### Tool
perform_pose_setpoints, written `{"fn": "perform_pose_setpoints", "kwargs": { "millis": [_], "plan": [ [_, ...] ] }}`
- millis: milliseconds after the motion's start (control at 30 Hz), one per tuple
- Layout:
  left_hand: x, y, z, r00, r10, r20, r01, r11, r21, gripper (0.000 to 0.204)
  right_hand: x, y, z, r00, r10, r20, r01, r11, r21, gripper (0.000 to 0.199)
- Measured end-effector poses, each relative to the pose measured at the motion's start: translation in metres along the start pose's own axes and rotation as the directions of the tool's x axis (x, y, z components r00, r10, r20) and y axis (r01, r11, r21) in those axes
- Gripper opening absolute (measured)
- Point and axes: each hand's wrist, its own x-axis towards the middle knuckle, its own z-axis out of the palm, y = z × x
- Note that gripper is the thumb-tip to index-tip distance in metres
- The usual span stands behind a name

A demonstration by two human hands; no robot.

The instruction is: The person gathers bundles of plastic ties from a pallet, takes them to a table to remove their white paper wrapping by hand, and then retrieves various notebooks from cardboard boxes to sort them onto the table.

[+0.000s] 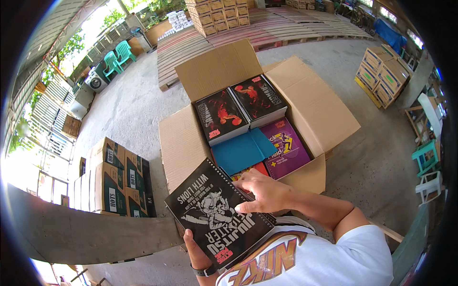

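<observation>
A black spiral notebook (pixel 205 214) with a white printed figure lies tilted in front of my chest. My left hand (pixel 196 250) grips its lower left edge, thumb on the cover and the other fingers hidden beneath. At the upper right edge, by the wire binding, my right hand (pixel 260 190) pinches the notebook, its thumb on the cover. More binding shows along the lower right, so a second notebook may lie underneath. Beyond stands an open cardboard box (pixel 177 143). Inside are two stacks of black notebooks (pixel 220 117), a blue sheet or folder (pixel 241 151) and a purple notebook (pixel 288 150).
Green-and-brown cartons (pixel 112 178) stand at the left beside a grey beam (pixel 95 229). Wooden pallets (pixel 267 28) with stacked cartons (pixel 219 16) lie at the back. More boxes (pixel 381 71) sit at the right, near a green chair (pixel 424 157) and a white stool (pixel 429 186).
</observation>
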Motion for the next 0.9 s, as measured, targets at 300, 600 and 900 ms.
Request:
{"fn": "perform_pose_setpoints", "kwargs": {
  "millis": [300, 600, 900],
  "plan": [
    [-0.001, 0.01, -0.014, 1.0, -0.001, 0.019, 0.002, 1.0, -0.019, 0.059, 0.039, 0.025, 0.049, 0.984, -0.03, 0.178, -0.136, 0.523, 0.841, 0.094],
    [-0.142, -0.025, -0.072, 0.989, 0.118, 0.085, -0.079, 0.926, -0.369, 0.062, -0.037, -0.042, 0.138, 0.967, -0.028, 0.254, -0.225, 0.38, 0.897, 0.046],
    [-0.44, -0.093, -0.168, 0.831, 0.523, -0.189, -0.528, 0.637, -0.562, 0.066, -0.17, -0.206, 0.312, 0.571, -0.399, 0.717, -0.523, 0.497, 0.693, 0.057]
  ]
}}
